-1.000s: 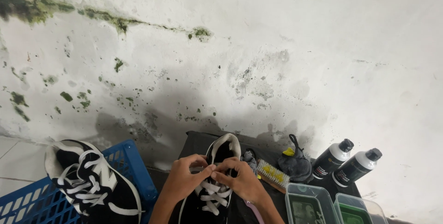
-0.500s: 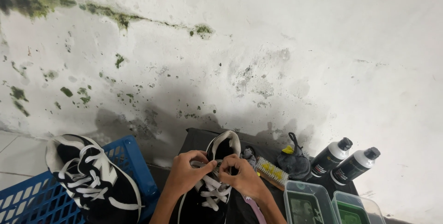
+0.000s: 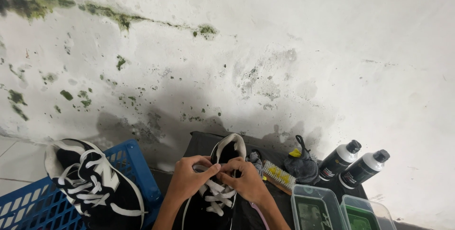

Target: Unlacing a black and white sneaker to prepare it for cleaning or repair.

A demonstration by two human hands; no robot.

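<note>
The black low-top sneaker with white laces stands on the black bench. Left hand and right hand fingers pinch the laces near the collar. Laces appear soft and limp; grip close to the eyelets.

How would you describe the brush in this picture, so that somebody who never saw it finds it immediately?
Start at the black mat below the stained white wall. Right of the black shoe that both hands are lacing lies a brush, before the dark cloth. Unlike its dark neighbours, it has pale bristles and a wooden back.
</note>
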